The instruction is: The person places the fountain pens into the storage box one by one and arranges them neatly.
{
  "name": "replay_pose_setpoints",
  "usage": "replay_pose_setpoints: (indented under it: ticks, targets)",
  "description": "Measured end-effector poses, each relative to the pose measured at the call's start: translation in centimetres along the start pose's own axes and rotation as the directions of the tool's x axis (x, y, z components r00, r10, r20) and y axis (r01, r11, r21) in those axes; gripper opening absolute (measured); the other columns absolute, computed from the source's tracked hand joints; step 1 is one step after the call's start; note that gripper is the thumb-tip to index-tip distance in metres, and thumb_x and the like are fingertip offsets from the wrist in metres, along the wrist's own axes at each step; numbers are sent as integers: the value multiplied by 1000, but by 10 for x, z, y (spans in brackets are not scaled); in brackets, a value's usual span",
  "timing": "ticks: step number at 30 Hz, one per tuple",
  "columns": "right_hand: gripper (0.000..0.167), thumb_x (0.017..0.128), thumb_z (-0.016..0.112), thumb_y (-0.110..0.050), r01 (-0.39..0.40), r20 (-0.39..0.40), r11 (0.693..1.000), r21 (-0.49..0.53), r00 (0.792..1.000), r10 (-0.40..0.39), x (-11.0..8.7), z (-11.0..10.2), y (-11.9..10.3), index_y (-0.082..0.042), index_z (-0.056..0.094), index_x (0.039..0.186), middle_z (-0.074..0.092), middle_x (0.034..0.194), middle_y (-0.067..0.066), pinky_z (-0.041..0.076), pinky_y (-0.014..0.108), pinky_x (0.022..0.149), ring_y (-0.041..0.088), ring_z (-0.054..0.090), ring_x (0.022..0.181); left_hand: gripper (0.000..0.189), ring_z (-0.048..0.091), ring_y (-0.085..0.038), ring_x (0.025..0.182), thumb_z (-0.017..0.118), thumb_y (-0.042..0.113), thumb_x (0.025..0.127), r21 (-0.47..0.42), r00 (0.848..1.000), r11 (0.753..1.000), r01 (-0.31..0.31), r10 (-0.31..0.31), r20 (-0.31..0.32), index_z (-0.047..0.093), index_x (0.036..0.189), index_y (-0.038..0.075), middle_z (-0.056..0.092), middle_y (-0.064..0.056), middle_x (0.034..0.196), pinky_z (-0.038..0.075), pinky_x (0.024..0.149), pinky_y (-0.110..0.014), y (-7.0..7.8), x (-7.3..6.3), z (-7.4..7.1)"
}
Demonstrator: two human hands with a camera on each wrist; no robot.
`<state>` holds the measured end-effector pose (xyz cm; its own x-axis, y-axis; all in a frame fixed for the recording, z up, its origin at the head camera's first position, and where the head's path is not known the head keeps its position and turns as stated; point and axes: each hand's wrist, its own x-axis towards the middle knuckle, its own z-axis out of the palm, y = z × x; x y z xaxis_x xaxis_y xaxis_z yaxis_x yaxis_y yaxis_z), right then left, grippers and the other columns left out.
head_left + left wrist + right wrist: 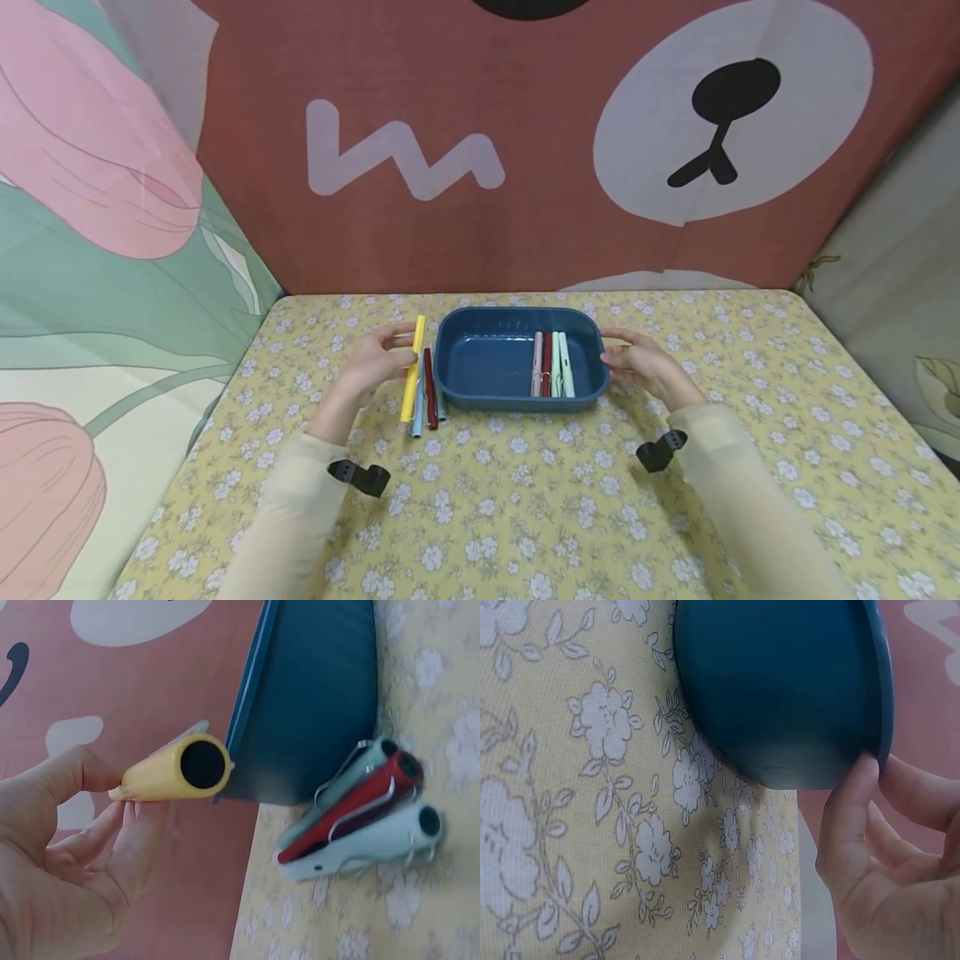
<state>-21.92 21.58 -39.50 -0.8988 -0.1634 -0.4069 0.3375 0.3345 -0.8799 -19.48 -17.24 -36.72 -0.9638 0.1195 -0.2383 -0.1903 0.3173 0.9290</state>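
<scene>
Pink-and-green flower-print cloth wall (112,208): at nine to ten o'clock in the head view.
Cream long left sleeve (273,525): at seven o'clock, with a small black wrist camera (360,477) strapped at its cuff.
Left hand (371,362): thumb and fingertips pinched on a pen, palm side turned towards three o'clock.
Glossy yellow cylindrical pen (413,367): in that pinch, at nine o'clock of the tray and outside it, its long axis from half past twelve to half past six; the left wrist view shows its round black end, well apart from the loose pens.
Loose pens: pale-blue clip pen (417,408), dark-red clip pen (430,387) and grey-green clip pen (441,407), fanned closely together on the table at eight to nine o'clock of the tray, the grey-green one nearest it.
Yellow cloth with white flowers (510,508): covers the table beneath everything.
Reddish-brown bear-print cloth (525,242): upright at twelve o'clock.
Dark-blue round-cornered rectangular tray (480,367): flat on the tablecloth, open side up.
Tray pens: pinkish pen (537,364), deep-red pen (547,364) and two pale-green pens (567,364), side by side at the tray's three o'clock end.
Right hand (641,358): thumb and finger closed on the tray's rim at three o'clock.
Cream long right sleeve (750,492): at five o'clock, another black camera (662,451) at its cuff.
</scene>
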Motion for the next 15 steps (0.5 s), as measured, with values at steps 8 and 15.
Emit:
replay_pose_setpoints:
  ticks: [8, 15]
  targets:
    - [61, 99, 49, -11, -5, -2, 1000, -9, 1000, 5, 0, 1, 0, -10, 21, 153, 55, 100, -2, 56, 22, 72, 2, 58, 72, 56, 51, -35, 126, 52, 4, 92, -110, 999, 994, -7, 11, 34, 38, 146, 8, 44, -18, 146, 52, 101, -42, 6, 6, 17]
    - [60, 99, 49, -11, -3, 1, 1000, -2, 1000, 3, 1, -1, 0, -10, 21, 153, 55, 101, -2, 57, 22, 73, 1, 58, 72, 54, 45, -34, 132, 51, 6, 97, -183, 998, 983, 24, -12, 63, 36, 148, 13, 40, -13, 149, 43, 110, -45, 12, 12, 34]
